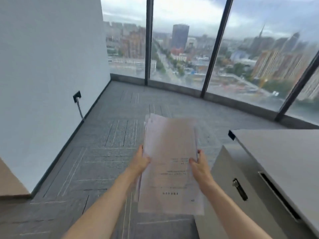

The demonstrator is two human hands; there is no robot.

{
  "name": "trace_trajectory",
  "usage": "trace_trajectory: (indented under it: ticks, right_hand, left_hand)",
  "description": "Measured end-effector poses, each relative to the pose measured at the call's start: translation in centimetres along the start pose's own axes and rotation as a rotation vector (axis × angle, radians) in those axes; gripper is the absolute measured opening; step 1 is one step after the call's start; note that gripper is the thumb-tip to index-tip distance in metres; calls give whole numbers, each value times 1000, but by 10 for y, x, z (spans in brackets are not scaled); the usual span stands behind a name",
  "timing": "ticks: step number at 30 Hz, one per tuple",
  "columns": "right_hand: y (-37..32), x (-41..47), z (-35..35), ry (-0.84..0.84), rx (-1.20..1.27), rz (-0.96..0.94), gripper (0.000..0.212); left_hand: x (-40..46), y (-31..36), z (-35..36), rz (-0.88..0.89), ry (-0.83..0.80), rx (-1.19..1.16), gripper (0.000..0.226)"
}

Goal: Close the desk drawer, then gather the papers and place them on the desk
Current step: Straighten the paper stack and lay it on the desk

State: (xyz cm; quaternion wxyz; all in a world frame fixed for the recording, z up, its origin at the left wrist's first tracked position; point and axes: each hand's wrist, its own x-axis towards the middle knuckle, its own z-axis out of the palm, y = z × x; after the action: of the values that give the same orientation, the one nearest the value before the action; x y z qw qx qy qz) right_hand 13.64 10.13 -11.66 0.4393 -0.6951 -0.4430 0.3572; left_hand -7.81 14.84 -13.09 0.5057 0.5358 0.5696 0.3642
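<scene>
Papers [170, 163] gripped at both side edges by left hand [140, 163] and right hand [200, 167], above floor [110, 135], desk [283, 157] right

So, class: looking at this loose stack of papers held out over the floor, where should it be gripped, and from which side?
Grip the stack of papers on its two long edges, around mid-length, one hand from each side, as the left hand and right hand do here. The sheets are loose and slightly fanned at the far end, so pinching both edges probably keeps them together and flat.
</scene>
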Motion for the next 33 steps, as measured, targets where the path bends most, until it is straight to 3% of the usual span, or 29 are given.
trace_trajectory:
  ticks: [5,14,23,33]
  right_hand:
    - [-105,-89,-105,242,57,-174,21]
    - [-167,-284,-287,573,94,-342,20]
    - [-129,-398,-398,977,115,-317,19]
    - [-31,-391,-486,1175,208,-181,31]
  left_hand:
    - [-91,143,24,186,10,-100,23]
    - [-266,284,113,474,-293,-217,28]
    - [-363,320,228,588,-667,-318,31]
    - [-360,296,394,505,-928,-334,33]
